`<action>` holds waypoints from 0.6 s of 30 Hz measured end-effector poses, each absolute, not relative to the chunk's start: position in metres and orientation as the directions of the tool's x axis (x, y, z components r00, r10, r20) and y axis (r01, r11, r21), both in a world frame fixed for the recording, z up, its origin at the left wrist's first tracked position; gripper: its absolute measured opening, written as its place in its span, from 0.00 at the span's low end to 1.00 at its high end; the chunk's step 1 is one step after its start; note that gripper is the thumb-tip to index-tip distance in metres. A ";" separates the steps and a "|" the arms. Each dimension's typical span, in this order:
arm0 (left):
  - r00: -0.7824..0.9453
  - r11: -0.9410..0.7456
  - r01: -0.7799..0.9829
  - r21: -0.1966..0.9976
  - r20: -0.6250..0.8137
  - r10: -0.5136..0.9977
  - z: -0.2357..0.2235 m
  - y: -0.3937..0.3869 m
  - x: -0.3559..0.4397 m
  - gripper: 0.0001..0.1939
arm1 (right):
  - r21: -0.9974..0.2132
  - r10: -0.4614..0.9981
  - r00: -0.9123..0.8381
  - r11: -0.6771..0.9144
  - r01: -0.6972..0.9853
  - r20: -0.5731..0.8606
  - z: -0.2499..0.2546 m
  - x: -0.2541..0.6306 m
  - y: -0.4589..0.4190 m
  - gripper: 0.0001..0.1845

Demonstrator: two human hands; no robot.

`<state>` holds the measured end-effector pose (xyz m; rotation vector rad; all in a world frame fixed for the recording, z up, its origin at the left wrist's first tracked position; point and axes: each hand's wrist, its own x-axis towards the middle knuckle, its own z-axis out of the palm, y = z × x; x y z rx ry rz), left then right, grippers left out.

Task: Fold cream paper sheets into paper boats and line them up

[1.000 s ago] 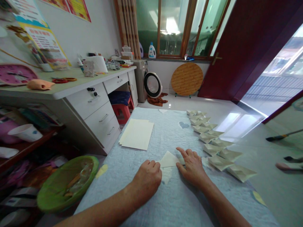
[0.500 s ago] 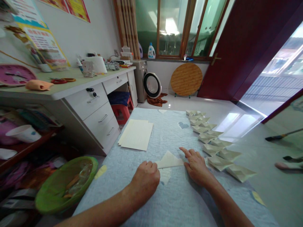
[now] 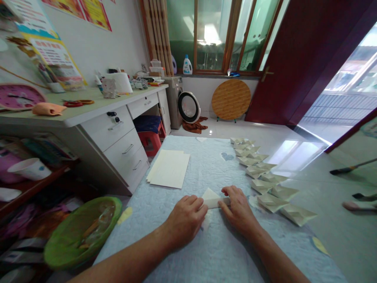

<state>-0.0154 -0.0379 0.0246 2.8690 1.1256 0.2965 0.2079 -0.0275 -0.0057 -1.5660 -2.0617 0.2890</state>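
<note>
Folding looked to be the step in hand: a **folded cream paper triangle** (image 3: 211, 199) lay at the middle of a **quilted pale-blue mat** (image 3: 147, 212), its peak pointing away from the person and a narrow band turned along its base. The **left grip** (image 3: 187, 220), a bare hand, was curled with its fingers together on the band's left end. The **right grip** (image 3: 239, 208) was likewise closed over the right end. (The fingers hid part of the band, so the layers beneath were hard to make out, and the thumbs may have been tucked under.)

The band's crease seemed to call for a firm, even press from end to end, with both ends kept square.

At about 11 o'clock from the hands lay a **stack of flat cream paper sheets** (image 3: 168, 169). A **double row of folded cream paper boats** (image 3: 262, 185) ran from about 1 to 3 o'clock, the nearest just beside the right grip. At about 8 o'clock sat a **round green plastic basin** (image 3: 82, 232) on the floor, and beyond it stood a **white drawered table** (image 3: 118, 145) carrying **red-handled scissors** (image 3: 78, 103).
</note>
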 end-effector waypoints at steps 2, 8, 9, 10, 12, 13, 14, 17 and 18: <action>0.752 -0.771 0.621 0.140 0.171 0.637 0.018 -0.036 -0.013 0.09 | -0.450 0.934 -0.214 0.328 0.831 0.285 -0.003 0.204 -0.030 0.09; 0.655 -0.676 0.687 0.265 0.175 0.735 0.011 -0.028 -0.013 0.07 | -0.393 0.903 -0.343 0.423 0.817 0.260 0.005 0.196 -0.034 0.09; 0.649 -0.668 0.694 0.271 0.167 0.742 0.011 -0.026 -0.013 0.07 | -0.383 0.898 -0.358 0.434 0.815 0.256 0.006 0.196 -0.034 0.09; 0.646 -0.664 0.699 0.267 0.162 0.746 0.011 -0.025 -0.013 0.07 | -0.373 0.893 -0.372 0.445 0.814 0.254 0.007 0.195 -0.033 0.08; 0.647 -0.666 0.708 0.236 0.162 0.745 0.009 -0.022 -0.013 0.04 | -0.352 0.884 -0.393 0.462 0.814 0.252 0.007 0.194 -0.032 0.06; 0.649 -0.670 0.712 0.213 0.166 0.742 0.008 -0.020 -0.012 0.03 | -0.342 0.880 -0.403 0.470 0.814 0.252 0.007 0.193 -0.031 0.05; 0.653 -0.676 0.713 0.187 0.172 0.737 0.006 -0.019 -0.012 0.03 | -0.334 0.876 -0.413 0.479 0.812 0.251 0.007 0.193 -0.031 0.04; 0.683 -0.705 0.701 0.108 0.182 0.707 0.002 -0.015 -0.011 0.03 | -0.321 0.864 -0.441 0.501 0.804 0.243 0.007 0.192 -0.029 0.02; 0.694 -0.714 0.695 0.085 0.180 0.697 0.001 -0.014 -0.011 0.04 | -0.319 0.862 -0.447 0.505 0.802 0.239 0.006 0.191 -0.029 0.02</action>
